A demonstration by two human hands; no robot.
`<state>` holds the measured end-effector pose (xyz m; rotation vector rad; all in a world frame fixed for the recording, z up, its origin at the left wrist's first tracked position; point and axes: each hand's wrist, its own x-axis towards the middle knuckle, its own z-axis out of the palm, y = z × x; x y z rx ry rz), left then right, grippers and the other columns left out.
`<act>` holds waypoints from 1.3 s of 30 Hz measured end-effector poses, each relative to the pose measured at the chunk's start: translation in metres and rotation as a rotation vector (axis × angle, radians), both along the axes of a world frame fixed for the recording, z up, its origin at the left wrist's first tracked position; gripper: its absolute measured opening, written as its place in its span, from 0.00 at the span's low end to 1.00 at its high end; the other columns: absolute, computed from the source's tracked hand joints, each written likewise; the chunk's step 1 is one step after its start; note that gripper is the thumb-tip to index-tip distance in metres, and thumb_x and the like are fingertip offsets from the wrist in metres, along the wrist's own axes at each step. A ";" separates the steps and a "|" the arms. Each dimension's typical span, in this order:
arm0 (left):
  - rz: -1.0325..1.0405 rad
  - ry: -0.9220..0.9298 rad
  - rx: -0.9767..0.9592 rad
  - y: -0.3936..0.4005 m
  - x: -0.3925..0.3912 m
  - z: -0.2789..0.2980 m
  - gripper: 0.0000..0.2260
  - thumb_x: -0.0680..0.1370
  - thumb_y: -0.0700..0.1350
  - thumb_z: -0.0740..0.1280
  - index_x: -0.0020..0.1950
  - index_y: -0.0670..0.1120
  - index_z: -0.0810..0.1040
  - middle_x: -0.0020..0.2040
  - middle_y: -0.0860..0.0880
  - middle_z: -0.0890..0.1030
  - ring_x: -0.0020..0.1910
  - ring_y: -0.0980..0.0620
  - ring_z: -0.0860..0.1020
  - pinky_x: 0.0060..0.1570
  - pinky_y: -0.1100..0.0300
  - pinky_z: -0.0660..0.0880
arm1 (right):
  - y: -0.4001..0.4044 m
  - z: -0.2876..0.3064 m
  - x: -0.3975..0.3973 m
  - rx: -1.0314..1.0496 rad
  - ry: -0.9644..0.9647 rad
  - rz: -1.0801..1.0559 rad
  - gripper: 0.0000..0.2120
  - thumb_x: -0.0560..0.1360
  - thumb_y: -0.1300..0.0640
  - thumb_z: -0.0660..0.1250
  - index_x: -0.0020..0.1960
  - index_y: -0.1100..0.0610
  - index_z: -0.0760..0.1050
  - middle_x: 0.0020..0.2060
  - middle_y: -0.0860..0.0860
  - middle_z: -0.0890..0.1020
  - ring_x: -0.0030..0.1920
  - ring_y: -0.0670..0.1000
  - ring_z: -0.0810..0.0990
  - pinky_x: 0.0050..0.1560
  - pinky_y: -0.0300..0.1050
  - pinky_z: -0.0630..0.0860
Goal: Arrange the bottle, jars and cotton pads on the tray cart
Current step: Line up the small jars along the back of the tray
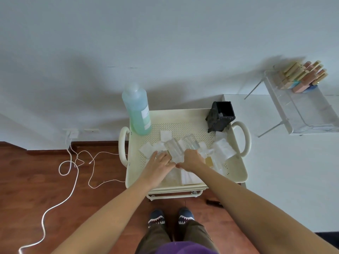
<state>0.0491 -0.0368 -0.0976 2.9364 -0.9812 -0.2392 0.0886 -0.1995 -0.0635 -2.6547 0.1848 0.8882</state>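
A cream perforated tray cart (236, 173) stands in front of me. A tall bottle of blue-green liquid (137, 110) stands upright in its back left corner. Two clear glass jars (173, 148) (191, 143) lie on their sides in the middle, among scattered white cotton pads (222, 150). My left hand (161, 165) rests over the near end of the left jar, fingers curled on it. My right hand (191, 161) grips the near end of the right jar. More pads (189, 177) lie under my wrists.
A black square holder (221, 116) stands in the tray's back right corner. A white counter (275, 162) with a clear acrylic rack (300, 107) of small bottles lies to the right. White cables (73, 167) trail over the wooden floor at left.
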 end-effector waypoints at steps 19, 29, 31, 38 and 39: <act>0.541 0.071 -0.666 0.006 0.057 0.078 0.25 0.71 0.50 0.73 0.63 0.49 0.66 0.55 0.51 0.76 0.49 0.51 0.76 0.48 0.57 0.76 | -0.034 0.045 0.048 0.309 -0.322 -0.260 0.17 0.68 0.49 0.73 0.46 0.61 0.74 0.44 0.59 0.83 0.48 0.58 0.83 0.44 0.49 0.77; 0.655 0.147 -0.578 -0.020 0.146 0.079 0.21 0.71 0.39 0.73 0.62 0.41 0.70 0.59 0.42 0.74 0.56 0.42 0.75 0.53 0.55 0.71 | -0.033 0.058 0.107 0.190 -0.418 -0.066 0.27 0.72 0.55 0.72 0.68 0.61 0.69 0.63 0.59 0.72 0.62 0.57 0.72 0.61 0.46 0.69; 0.657 0.167 -0.514 -0.024 0.154 0.076 0.21 0.73 0.39 0.71 0.63 0.40 0.69 0.62 0.41 0.72 0.57 0.41 0.75 0.52 0.55 0.71 | -0.030 0.053 0.115 0.171 -0.402 -0.030 0.27 0.73 0.56 0.71 0.69 0.61 0.69 0.64 0.59 0.71 0.61 0.57 0.73 0.60 0.45 0.70; 0.644 0.178 -0.315 -0.024 0.170 0.066 0.19 0.74 0.34 0.67 0.63 0.37 0.68 0.63 0.39 0.70 0.54 0.40 0.76 0.46 0.57 0.72 | -0.015 0.037 0.137 0.192 -0.356 0.054 0.28 0.73 0.57 0.72 0.70 0.60 0.68 0.66 0.58 0.71 0.64 0.57 0.72 0.64 0.47 0.69; 0.646 0.184 -0.305 -0.023 0.171 0.064 0.18 0.74 0.33 0.67 0.63 0.37 0.68 0.63 0.39 0.70 0.54 0.40 0.76 0.46 0.58 0.71 | -0.012 0.036 0.139 0.202 -0.356 0.056 0.28 0.72 0.56 0.73 0.69 0.60 0.68 0.66 0.58 0.71 0.65 0.57 0.71 0.64 0.48 0.68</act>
